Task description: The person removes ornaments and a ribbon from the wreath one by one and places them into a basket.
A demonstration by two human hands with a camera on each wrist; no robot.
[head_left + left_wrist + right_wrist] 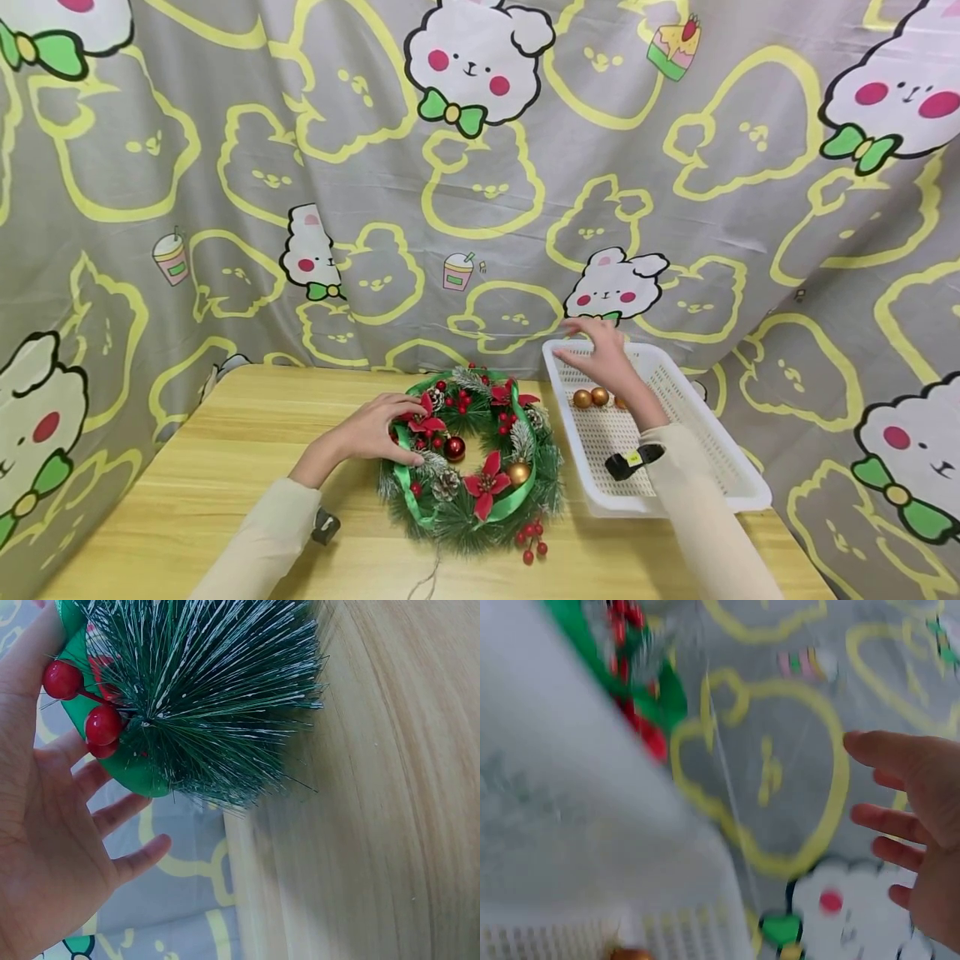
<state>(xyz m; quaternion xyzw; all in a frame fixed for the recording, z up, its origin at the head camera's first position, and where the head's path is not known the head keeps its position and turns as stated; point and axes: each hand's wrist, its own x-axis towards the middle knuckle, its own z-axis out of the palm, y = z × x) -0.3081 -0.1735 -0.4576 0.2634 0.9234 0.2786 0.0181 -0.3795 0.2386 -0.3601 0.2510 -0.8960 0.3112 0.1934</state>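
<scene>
A green Christmas wreath [472, 533] lies on the table, trimmed with a green ribbon [517, 500], red poinsettias [486, 485], pine cones, red berries and baubles. At its left side my left hand [375, 429] touches it, thumb and fingers spread over the ribbon and greenery. The left wrist view shows relaxed fingers [120, 814] beside red berries [103, 724] and the ribbon. My right hand [600, 358] is raised over the far end of a white plastic basket [660, 504], fingers apart and holding nothing. Several gold baubles [582, 399] sit in the basket, partly hidden by the right forearm.
A sprig of red berries [531, 540] lies at the wreath's front right. Thin twine [427, 575] trails toward the table's front edge. The wooden table [202, 467] ends at a grey curtain [390, 183] printed with cartoon animals.
</scene>
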